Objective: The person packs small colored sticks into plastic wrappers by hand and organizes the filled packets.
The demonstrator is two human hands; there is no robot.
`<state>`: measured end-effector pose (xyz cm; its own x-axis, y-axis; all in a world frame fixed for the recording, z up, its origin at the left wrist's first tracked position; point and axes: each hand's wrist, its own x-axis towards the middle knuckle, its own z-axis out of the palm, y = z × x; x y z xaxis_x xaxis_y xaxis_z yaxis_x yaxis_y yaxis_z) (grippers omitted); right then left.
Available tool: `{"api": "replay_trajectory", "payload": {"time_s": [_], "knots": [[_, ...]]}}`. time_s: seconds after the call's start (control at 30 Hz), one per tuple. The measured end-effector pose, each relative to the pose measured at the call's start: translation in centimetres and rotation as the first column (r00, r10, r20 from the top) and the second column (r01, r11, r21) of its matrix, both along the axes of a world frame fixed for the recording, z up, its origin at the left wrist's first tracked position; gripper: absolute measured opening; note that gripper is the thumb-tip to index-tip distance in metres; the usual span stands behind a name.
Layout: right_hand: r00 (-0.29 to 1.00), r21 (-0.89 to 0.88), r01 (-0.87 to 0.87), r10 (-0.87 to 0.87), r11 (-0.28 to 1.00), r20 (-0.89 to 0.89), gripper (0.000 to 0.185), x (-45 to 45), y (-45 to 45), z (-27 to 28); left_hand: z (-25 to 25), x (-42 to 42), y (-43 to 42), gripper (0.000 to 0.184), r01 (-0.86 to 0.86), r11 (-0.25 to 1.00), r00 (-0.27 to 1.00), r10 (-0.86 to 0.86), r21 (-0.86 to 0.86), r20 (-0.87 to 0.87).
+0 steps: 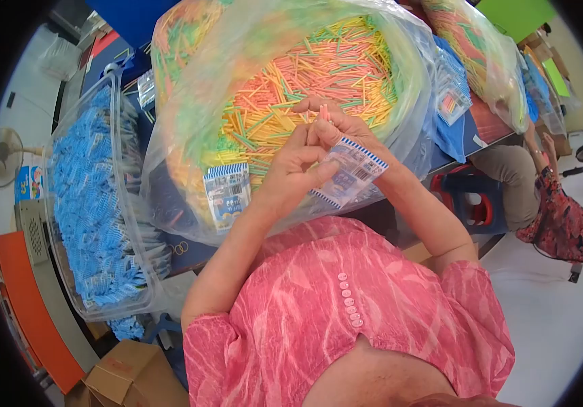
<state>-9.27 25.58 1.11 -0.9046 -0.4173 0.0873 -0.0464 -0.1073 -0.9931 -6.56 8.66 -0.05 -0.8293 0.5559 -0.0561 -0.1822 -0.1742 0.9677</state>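
My left hand point(298, 163) is closed, its thumb pressing on a small clear packet point(356, 176) with blue-striped edges and printing. My right hand point(342, 125) is just beside it, fingers pinched round a few thin pink sticks point(325, 114) that poke up from the grip. Both hands are over the near side of a big clear plastic bag point(169, 163) full of loose pink, yellow, orange and green sticks point(305, 85). Another striped packet point(228, 197) lies on the bag's near left edge, by my left forearm. The packet partly covers my right palm.
A clear plastic tub point(152, 285) heaped with blue packets point(91, 197) stands at the left. A second bag of sticks point(471, 51) and a few packets point(451, 88) are at the right. Another person point(563, 217) sits further right, near a stool point(475, 203). A cardboard box point(132, 373) is lower left.
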Motion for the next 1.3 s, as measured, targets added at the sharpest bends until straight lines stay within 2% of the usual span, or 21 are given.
{"api": "replay_trajectory", "payload": {"time_s": [0.07,0.13,0.2,0.27,0.33,0.47,0.53,0.6,0.63,0.67,0.7,0.77,0.8,0.87,0.9,0.97,1.1,1.17,1.2,1.27,1.3], "knots": [[0.999,0.074,-0.006,0.008,0.997,-0.035,0.033,0.3,0.3,0.5,-0.7,0.4,0.1,0.012,0.012,0.999,0.998,-0.01,0.033,-0.063],[0.984,0.032,-0.15,0.146,0.988,0.099,0.03,0.6,0.7,0.7,-0.7,0.7,0.4,0.011,0.039,0.997,0.991,-0.031,0.061,-0.128],[0.957,-0.032,-0.192,0.195,0.981,0.217,0.028,0.6,1.2,0.5,0.0,1.2,0.7,0.01,-0.013,0.991,0.991,0.03,0.13,-0.133],[0.914,-0.099,-0.222,0.243,0.97,0.327,0.03,0.7,1.6,0.5,-0.2,1.3,0.7,0.009,-0.035,0.995,0.985,0.05,0.093,-0.167],[0.968,-0.015,-0.224,0.225,0.974,0.108,0.038,0.9,1.6,0.7,-0.2,1.2,0.6,0.01,-0.064,0.996,0.976,0.074,0.057,-0.205],[0.997,-0.174,-0.067,0.075,0.982,0.036,0.037,1.2,0.7,1.8,-0.2,1.3,0.5,0.01,-0.045,0.999,0.97,0.039,-0.021,-0.241],[0.982,0.328,-0.074,0.126,0.942,-0.14,0.033,1.0,1.6,2.4,-0.3,1.1,0.5,0.012,-0.053,0.998,0.958,0.043,-0.029,-0.284],[0.968,0.316,-0.09,0.157,0.945,-0.196,0.031,1.1,1.6,1.8,-1.1,1.6,-0.1,0.012,0.002,0.993,0.998,-0.01,-0.121,-0.067],[0.949,0.301,-0.124,0.201,0.946,-0.243,0.03,1.1,1.7,1.1,-1.4,1.7,-0.1,0.012,0.01,0.993,0.997,-0.018,-0.118,-0.074],[0.886,0.377,0.004,0.172,0.926,-0.431,0.018,-0.1,2.4,-0.6,-1.6,1.8,-0.3,0.011,-0.013,0.994,0.995,0.002,-0.11,-0.103],[0.886,0.377,0.009,0.167,0.926,-0.433,0.018,-1.6,3.2,-0.6,-1.8,1.8,-0.4,0.01,-0.036,0.994,0.991,0.023,-0.101,-0.128],[0.852,0.563,0.427,-0.106,0.708,-0.513,0.017,-4.5,4.9,-0.5,-1.4,1.7,-0.4,0.01,-0.066,0.991,0.988,0.048,-0.12,-0.15],[0.851,0.562,0.428,-0.105,0.707,-0.515,0.017,-5.8,5.7,-0.8,-1.2,1.6,-0.3,0.009,-0.103,0.985,0.981,0.077,-0.138,-0.176],[0.75,0.729,0.517,0.172,0.448,-0.638,0.017,-8.0,7.0,-2.3,-1.5,1.5,-0.1,0.009,-0.11,0.983,0.981,0.084,-0.144,-0.178],[0.749,0.727,0.519,0.172,0.45,-0.64,0.017,-8.6,7.0,-2.9,-1.6,1.3,-0.1,0.009,-0.12,0.981,0.98,0.092,-0.15,-0.178],[0.679,0.744,0.58,0.309,0.33,-0.666,0.016,-9.5,6.7,-4.1,-1.2,1.2,0.0,0.009,-0.136,0.978,0.979,0.107,-0.161,-0.172],[0.701,0.777,0.564,0.334,0.281,-0.63,0.018,-9.9,6.7,-3.3,-1.3,1.1,-0.2,0.008,-0.205,0.968,0.968,0.179,-0.145,-0.174],[0.779,0.807,0.529,0.227,0.26,-0.584,0.02,-9.6,7.1,-1.8,-1.4,1.0,-0.2,0.008,-0.245,0.959,0.96,0.218,-0.146,-0.177],[0.779,0.809,0.526,0.233,0.262,-0.583,0.02,-9.0,7.1,-0.9,-1.5,1.1,-0.3,0.009,-0.285,0.947,0.95,0.259,-0.149,-0.174],[0.973,0.655,0.222,-0.122,0.722,-0.196,0.02,-6.8,6.5,1.2,-2.2,0.8,-0.2,0.009,-0.347,0.928,0.924,0.315,-0.131,-0.218],[0.975,0.655,0.211,-0.112,0.725,-0.191,0.02,-5.7,5.9,1.4,-2.4,0.6,-0.2,0.009,-0.404,0.907,0.892,0.364,-0.113,-0.266]]}}
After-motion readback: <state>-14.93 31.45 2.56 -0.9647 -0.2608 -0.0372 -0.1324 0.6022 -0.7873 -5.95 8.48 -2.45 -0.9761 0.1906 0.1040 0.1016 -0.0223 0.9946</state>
